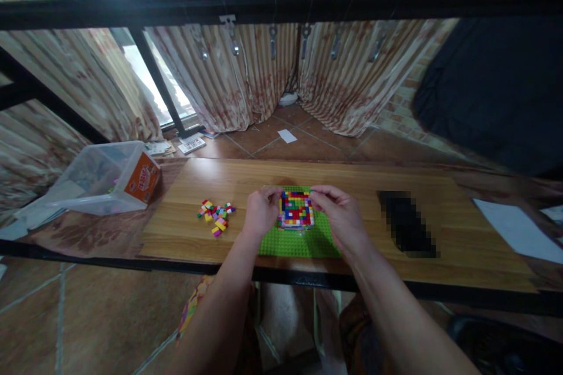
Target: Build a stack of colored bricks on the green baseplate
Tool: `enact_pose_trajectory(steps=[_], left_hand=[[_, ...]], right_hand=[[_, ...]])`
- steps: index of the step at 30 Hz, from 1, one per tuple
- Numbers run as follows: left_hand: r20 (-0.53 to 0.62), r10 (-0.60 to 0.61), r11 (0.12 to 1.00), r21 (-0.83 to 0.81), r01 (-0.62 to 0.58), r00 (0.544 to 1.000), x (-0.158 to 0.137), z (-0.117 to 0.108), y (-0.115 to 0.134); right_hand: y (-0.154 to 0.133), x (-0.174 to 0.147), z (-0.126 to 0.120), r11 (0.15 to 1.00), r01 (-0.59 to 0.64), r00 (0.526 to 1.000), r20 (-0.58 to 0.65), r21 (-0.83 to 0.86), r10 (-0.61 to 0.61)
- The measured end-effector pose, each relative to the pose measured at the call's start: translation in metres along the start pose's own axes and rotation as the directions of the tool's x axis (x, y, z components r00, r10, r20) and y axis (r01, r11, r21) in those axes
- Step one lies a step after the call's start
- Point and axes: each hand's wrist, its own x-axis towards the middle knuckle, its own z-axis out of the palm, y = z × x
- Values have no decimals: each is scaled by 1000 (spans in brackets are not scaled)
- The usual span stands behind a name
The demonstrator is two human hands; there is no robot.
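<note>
A low, box-like structure of multicoloured toy bricks (297, 224) stands on a green studded baseplate (294, 246) in the middle of the wooden board. Its walls surround a partly filled inside with red, white and green bricks showing. My left hand (261, 211) is closed against the structure's left side, with bent fingertips at the far left corner. At the far right corner, my right hand (341, 214) pinches thumb and forefinger together. Whatever lies between those fingertips is too small to name. Several loose toy bricks (215, 214) lie in a pile to the left of my left hand.
A clear plastic bin (105, 205) with an orange label stands left of the wooden board (176, 217). A dark blurred object (407, 225) lies on the right, with white paper (519, 228) beyond it. A black metal bar (281, 6) with hanging hooks crosses ahead.
</note>
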Motion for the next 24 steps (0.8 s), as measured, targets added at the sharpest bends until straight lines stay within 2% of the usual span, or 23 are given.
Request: enact_pose_trajectory(steps=[4, 10, 17, 24], left_hand=[[-8, -26, 999, -20, 26, 1000, 1, 0, -2], [21, -106, 980, -165, 108, 994, 6, 4, -9], [22, -219, 876, -437, 207, 975, 10, 9, -15], [48, -279, 838, -476, 267, 959, 10, 9, -16]], right_hand=[[1, 0, 1, 1000, 1, 1000, 5, -8, -1], [4, 0, 1, 1000, 4, 1000, 13, -23, -4], [3, -2, 2, 1000, -4, 1000, 18, -14, 4], [3, -4, 4, 1000, -13, 1000, 20, 0, 13]])
